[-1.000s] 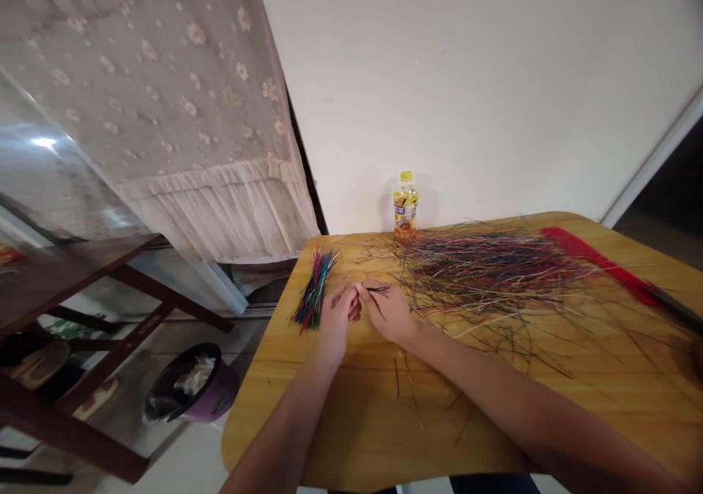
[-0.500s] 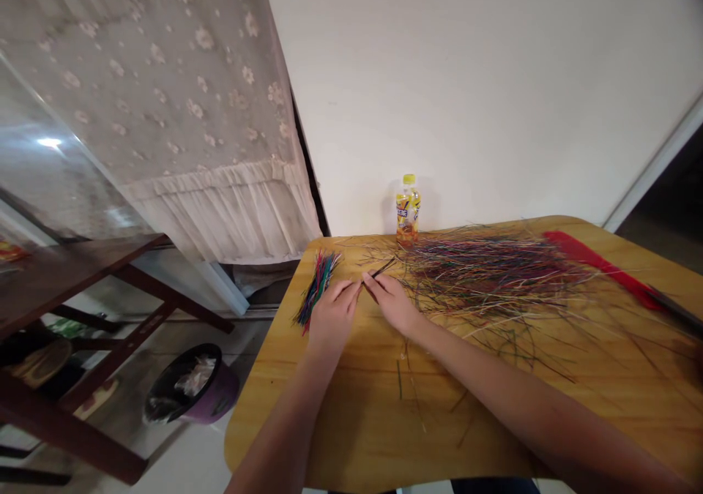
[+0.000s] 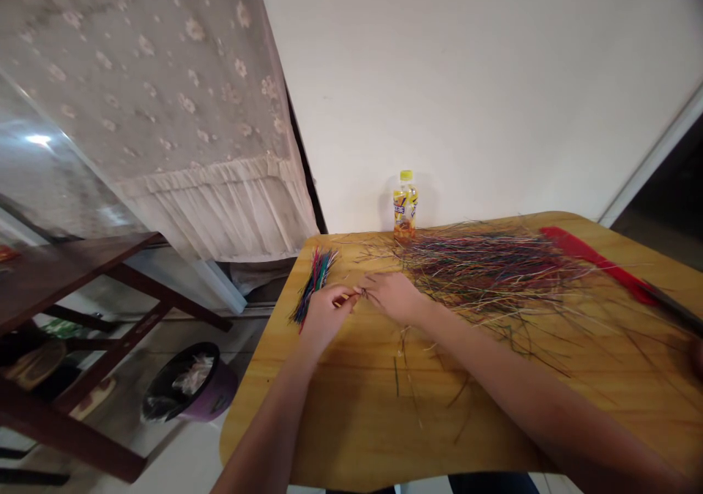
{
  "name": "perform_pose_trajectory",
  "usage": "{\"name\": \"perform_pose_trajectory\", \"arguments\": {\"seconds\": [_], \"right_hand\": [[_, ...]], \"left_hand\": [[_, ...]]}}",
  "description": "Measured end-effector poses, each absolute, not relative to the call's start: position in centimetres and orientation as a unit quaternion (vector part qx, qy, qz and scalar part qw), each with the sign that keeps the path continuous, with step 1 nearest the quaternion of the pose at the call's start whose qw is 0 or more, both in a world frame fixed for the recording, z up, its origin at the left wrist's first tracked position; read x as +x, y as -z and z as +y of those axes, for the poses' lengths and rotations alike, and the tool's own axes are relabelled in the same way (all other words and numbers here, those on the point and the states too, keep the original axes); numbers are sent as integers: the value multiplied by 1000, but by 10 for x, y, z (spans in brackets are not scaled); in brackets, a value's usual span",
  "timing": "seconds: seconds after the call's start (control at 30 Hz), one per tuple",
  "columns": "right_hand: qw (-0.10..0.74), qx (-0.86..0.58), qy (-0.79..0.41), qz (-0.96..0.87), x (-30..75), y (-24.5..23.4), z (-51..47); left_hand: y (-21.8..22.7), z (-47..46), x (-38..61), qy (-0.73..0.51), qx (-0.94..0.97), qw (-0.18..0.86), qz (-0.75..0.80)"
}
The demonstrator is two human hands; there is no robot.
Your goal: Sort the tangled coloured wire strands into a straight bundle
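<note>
Wooden table (image 3: 356,421), hands (image 3: 324,309) (image 3: 400,298) pinching strands (image 3: 363,293), seemingly dark

Held strands (image 3: 363,293) too small to count; dark table (image 3: 71,267) cut by left edge.

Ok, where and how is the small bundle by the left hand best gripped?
Probably around its middle, coming down from above and slightly left. The bundle lies flat, pointing away from the person, its far ends splayed loose. The left hand crowds its near right side.
</note>
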State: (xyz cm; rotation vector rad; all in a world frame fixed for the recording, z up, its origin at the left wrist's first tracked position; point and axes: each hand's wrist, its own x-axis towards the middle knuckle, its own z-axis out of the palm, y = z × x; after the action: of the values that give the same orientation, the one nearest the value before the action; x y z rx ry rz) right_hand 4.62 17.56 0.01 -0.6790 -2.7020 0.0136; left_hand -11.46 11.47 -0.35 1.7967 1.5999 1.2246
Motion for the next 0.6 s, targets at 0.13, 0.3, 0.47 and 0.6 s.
{"name": "perform_pose_trajectory", "arguments": {"seconds": [0.13, 0.3, 0.47, 0.6], "right_hand": [[217, -195, -57, -955, 50, 7, 185], [324, -213, -259, -885, 51, 4, 190], [350, -240, -306, -852, 49, -1, 187], [391, -265, -358, -806, 42, 2, 185]], "left_hand": [[7, 116, -118, -432, 633, 300, 568], [10, 117, -116, -465, 649, 184, 573], [11, 116, -114, -430, 713, -41, 553], [13, 115, -111, -412, 730, -98, 536]]}}
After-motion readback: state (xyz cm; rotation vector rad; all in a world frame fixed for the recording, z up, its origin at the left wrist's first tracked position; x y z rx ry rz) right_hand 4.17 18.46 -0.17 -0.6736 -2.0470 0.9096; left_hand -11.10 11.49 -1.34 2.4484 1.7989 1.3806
